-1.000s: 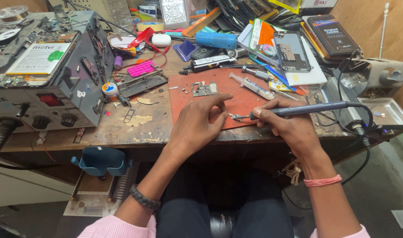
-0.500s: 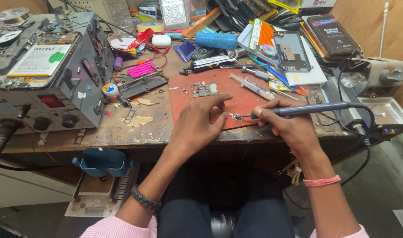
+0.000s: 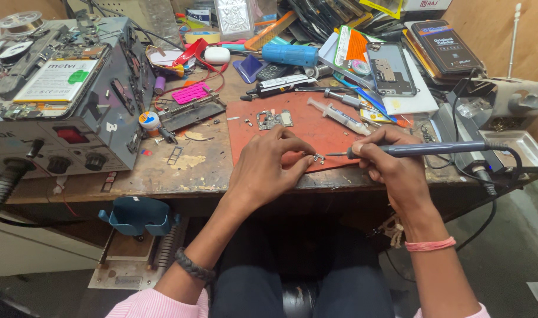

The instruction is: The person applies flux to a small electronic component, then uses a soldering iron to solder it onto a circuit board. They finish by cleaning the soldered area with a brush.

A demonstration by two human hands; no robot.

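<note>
Both hands worked over the red mat (image 3: 316,126) at the table's (image 3: 163,171) near edge: the left hand (image 3: 269,168) pinched a small metal part (image 3: 319,158), the right hand (image 3: 389,162) gripped a soldering iron (image 3: 434,148), its tip just beside the part. Beyond lay a circuit board (image 3: 273,119) and a syringe (image 3: 338,115).

A rust-red mat (image 3: 316,126) is seen on the worn brown bench (image 3: 180,171). A dark blue soldering iron (image 3: 422,149), a pink wristband (image 3: 429,244), a bright pink case (image 3: 189,93) and a grey station (image 3: 63,118) are shown.
</note>
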